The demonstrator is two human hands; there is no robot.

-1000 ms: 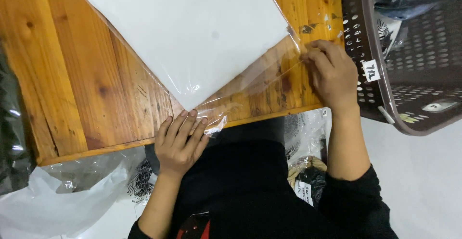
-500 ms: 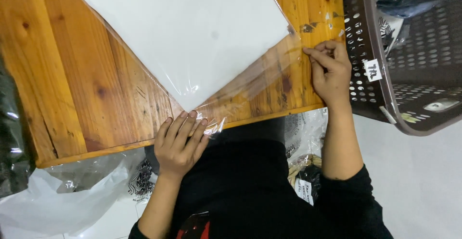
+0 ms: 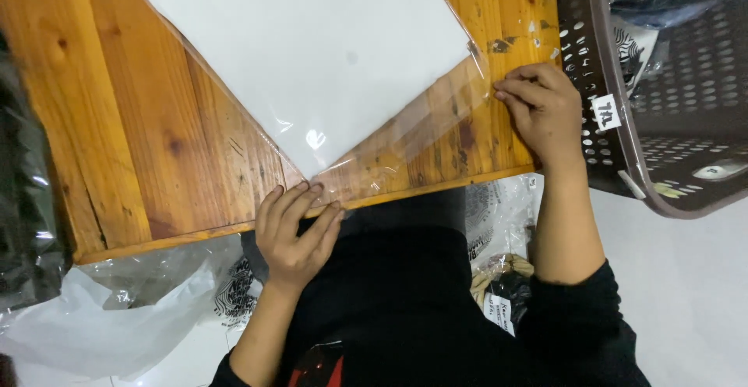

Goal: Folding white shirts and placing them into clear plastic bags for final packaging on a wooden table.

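A clear plastic bag [image 3: 405, 138] holding a flat white sheet or folded white item [image 3: 312, 52] lies on the wooden table [image 3: 156, 146]. My left hand [image 3: 294, 235] presses flat on the bag's lower corner at the table's front edge. My right hand [image 3: 541, 110] pinches the bag's clear flap near the table's right edge, fingers closed on the plastic. The flap between my hands is see-through and shows the wood beneath.
A brown perforated plastic basket [image 3: 623, 146] with bagged items stands right of the table, close to my right hand. Loose plastic bags [image 3: 109, 325] lie on the floor at lower left. More bagged items [image 3: 499, 293] sit by my lap. Dark plastic is at the far left.
My right hand has shifted slightly along the flap's right end; the left hand stays pressed on the bag's corner. The bag has barely moved.
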